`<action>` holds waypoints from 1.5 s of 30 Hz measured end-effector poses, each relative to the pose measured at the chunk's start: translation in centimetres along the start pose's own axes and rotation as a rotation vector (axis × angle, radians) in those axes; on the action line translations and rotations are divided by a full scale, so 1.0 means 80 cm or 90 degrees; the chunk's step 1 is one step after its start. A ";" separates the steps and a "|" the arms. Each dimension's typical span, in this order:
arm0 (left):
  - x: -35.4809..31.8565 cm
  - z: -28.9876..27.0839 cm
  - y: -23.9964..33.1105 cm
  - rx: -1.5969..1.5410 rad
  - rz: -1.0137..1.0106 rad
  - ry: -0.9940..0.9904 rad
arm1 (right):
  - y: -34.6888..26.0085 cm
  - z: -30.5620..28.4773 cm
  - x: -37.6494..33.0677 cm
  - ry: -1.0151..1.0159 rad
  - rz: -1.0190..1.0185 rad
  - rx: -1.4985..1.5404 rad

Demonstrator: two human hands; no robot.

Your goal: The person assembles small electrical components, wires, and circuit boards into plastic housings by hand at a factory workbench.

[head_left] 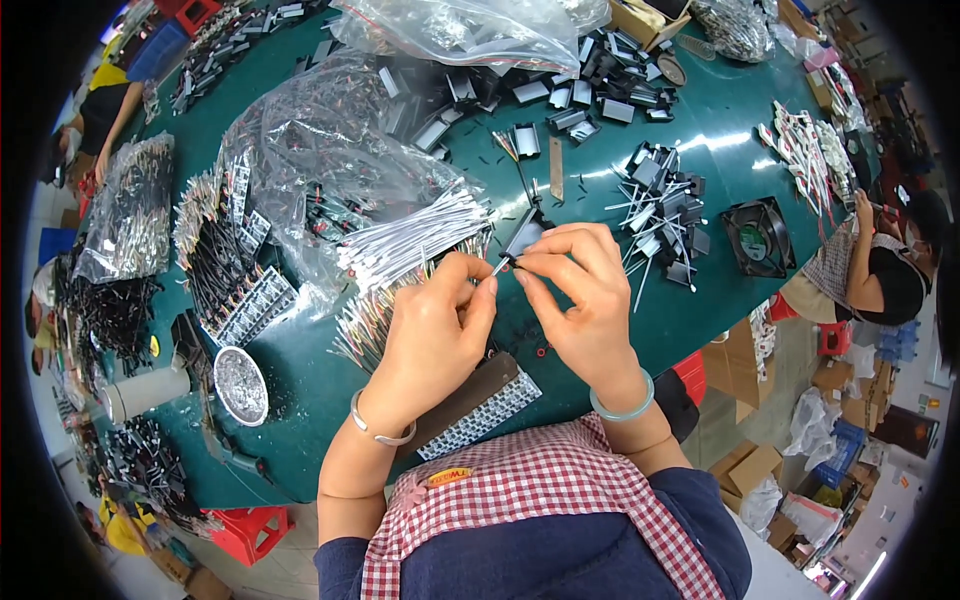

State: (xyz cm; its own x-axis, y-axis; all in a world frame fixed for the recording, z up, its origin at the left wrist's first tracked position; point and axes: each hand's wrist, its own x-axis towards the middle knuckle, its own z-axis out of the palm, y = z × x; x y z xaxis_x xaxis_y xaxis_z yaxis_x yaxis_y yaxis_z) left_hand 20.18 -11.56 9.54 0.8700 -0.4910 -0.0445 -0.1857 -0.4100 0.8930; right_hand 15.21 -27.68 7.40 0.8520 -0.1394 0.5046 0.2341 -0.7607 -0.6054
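Observation:
Both hands meet over the middle of the green table (640, 325). My left hand (430, 320) is closed, its thumb and index finger pinching the thin white end of a wire (499, 267). Close against it, my right hand (585, 300) is closed on a small black part (507, 261), partly covered by the fingertips. Just beyond the fingers is a black box-shaped casing (524, 232), with a dark wire running away from it; whether the right fingers touch it I cannot tell. Left of the hands lies a thick bundle of white sleeved wires (415, 235).
Finished-looking black pieces with white wires (665, 200) are piled at right, near a black fan (758, 237). Black casings (600, 85) and plastic bags (470, 35) lie at the back. At left are a bowl (241, 386) and a soldering iron (240, 460). Another person (885, 260) sits at right.

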 end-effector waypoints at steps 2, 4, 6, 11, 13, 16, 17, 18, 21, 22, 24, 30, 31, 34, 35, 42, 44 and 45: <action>0.000 0.005 0.003 0.011 0.004 -0.006 | -0.003 0.002 -0.001 0.007 -0.023 -0.037; 0.000 0.009 0.003 0.019 0.013 0.002 | -0.006 0.004 -0.003 0.016 -0.057 -0.084; 0.001 0.015 -0.006 -0.005 0.004 0.021 | -0.006 0.006 -0.006 0.019 -0.058 -0.068; 0.005 0.015 -0.012 -0.183 -0.151 0.016 | -0.001 0.000 -0.009 0.018 -0.003 0.042; 0.007 0.012 -0.021 -0.368 -0.207 -0.022 | 0.007 0.002 -0.012 -0.029 0.085 0.236; 0.005 0.016 -0.025 -0.285 -0.177 -0.037 | 0.015 0.020 -0.022 -0.015 0.244 0.361; 0.004 0.020 -0.024 -0.222 -0.155 -0.037 | 0.016 0.026 -0.024 -0.001 0.278 0.379; 0.003 0.022 -0.021 -0.189 -0.137 -0.037 | 0.018 0.032 -0.027 0.022 0.323 0.411; 0.008 0.030 -0.020 -0.180 -0.146 -0.021 | 0.024 0.036 -0.030 0.102 0.367 0.489; 0.009 0.032 -0.026 -0.180 -0.143 -0.023 | 0.025 0.032 -0.028 0.145 0.375 0.464; 0.014 0.033 -0.039 -0.031 -0.083 -0.029 | 0.035 0.015 -0.020 0.229 0.362 0.416; 0.026 0.029 -0.041 0.010 0.004 -0.058 | 0.066 -0.059 0.020 0.350 0.213 0.328; 0.030 0.027 -0.041 0.066 0.041 -0.012 | 0.078 -0.068 0.026 0.378 0.157 0.271; 0.043 0.011 -0.067 0.327 0.108 0.092 | 0.125 -0.090 0.035 0.334 -0.005 -0.125; 0.049 0.007 -0.078 0.423 0.138 0.118 | 0.144 -0.093 0.034 0.285 -0.038 -0.232; 0.057 -0.007 -0.120 0.490 0.121 0.092 | 0.193 -0.068 0.014 0.020 0.042 -0.384; 0.055 -0.010 -0.124 0.481 0.114 0.081 | 0.181 -0.058 0.028 -0.002 0.065 -0.305; 0.056 -0.011 -0.123 0.481 0.115 0.083 | 0.181 -0.049 0.037 -0.001 0.062 -0.306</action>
State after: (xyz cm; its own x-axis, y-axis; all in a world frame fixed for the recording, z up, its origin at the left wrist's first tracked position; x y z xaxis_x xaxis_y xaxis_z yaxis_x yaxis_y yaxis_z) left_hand 26.29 -9.03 0.95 0.8345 -0.5248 0.1678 -0.5490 -0.7666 0.3331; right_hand 19.33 -41.60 2.53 0.8600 -0.2243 0.4584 -0.0894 -0.9506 -0.2974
